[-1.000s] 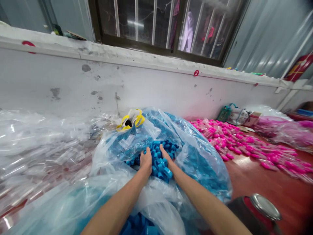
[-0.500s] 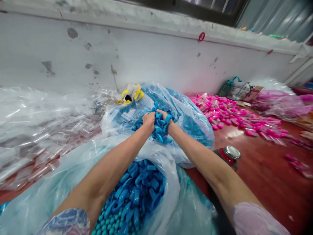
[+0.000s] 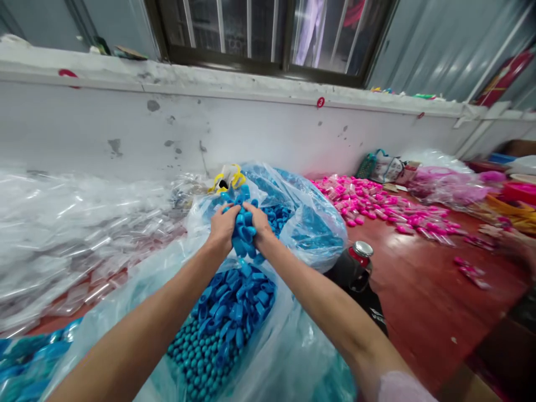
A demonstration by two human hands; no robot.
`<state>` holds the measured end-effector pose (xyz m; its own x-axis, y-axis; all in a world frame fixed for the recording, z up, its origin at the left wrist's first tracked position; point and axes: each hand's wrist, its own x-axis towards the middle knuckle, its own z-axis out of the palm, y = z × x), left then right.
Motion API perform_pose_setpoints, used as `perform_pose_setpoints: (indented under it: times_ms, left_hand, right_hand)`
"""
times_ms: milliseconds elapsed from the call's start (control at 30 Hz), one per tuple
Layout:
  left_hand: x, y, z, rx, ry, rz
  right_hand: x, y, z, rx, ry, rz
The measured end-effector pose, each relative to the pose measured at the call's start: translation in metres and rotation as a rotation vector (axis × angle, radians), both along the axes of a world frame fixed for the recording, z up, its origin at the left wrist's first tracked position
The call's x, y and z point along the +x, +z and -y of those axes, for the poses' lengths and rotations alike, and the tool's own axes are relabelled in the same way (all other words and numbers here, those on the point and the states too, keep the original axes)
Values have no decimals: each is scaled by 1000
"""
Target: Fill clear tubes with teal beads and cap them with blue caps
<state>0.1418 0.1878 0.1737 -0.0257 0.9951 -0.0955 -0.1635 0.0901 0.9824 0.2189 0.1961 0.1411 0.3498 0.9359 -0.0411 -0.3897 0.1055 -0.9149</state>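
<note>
The left hand (image 3: 223, 224) and right hand (image 3: 259, 222) hug blue bits (image 3: 243, 234), maybe caps; so big a heap could spill between them.

**Gap between the forearms, wall behind**

Between the 2 bare forearms, a gap opens at lower centre over the translucent plastic bag (image 3: 288, 340) of blue plastic pieces and teal beads. The left hand (image 3: 224, 226) and right hand (image 3: 258, 224), with a clump of glossy blue plastic pieces (image 3: 244, 231) between them, block its top. Just beyond, a blue-filled clear plastic bag (image 3: 320, 223) and yellow-handled white bag (image 3: 228, 177) stand before the white wall (image 3: 259, 131). At right, smooth red floor (image 3: 412, 285) offers room between the heap of pink plastic pieces (image 3: 368, 201) and the silver-lidded bottle (image 3: 358, 258).
</note>
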Motion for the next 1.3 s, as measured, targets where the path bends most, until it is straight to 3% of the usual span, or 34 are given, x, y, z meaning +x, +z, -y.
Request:
perform_pose_setpoints:
  times_ms: [67, 133, 267, 400, 500, 633, 800, 900, 1000, 1100, 1300]
  left_hand:
    - [-22, -10, 21, -1, 42, -34]
    - [-42, -26, 42, 20, 96, -96]
    - [-70, -66, 78, 48, 157, -249]
    - [-76, -102, 98, 72, 144, -479]
    - [-71, -119, 102, 159, 68, -589]
    - [-69, -122, 109, 323, -138, -819]
    - [-90, -109, 134, 464, -356, -1289]
    - [-102, -103, 144, 455, -519, -1535]
    - [-106, -102, 144, 538, -703, -1531]
    - [-106, -107, 139, 580, -848, -1368]
    - [-92, -127, 143, 631, -850, -1216]
  right_hand:
    - [-24, -4, 23, -37, -59, -80]
    - [-45, -14, 45, -10, -31, -92]
    - [-69, -51, 77, 40, 41, 113]
    - [-63, -79, 92, -30, 170, 479]
    - [-45, -82, 100, -80, 268, 586]
    - [-16, -67, 123, -82, 355, 779]
    - [0, -48, 176, 82, 709, 1586]
    - [1, -39, 198, 1, 731, 1911]
    - [3, -29, 206, -17, 840, 2001]
    - [5, -21, 208, 6, 953, 2040]
    - [8, -12, 216, -13, 987, 2139]
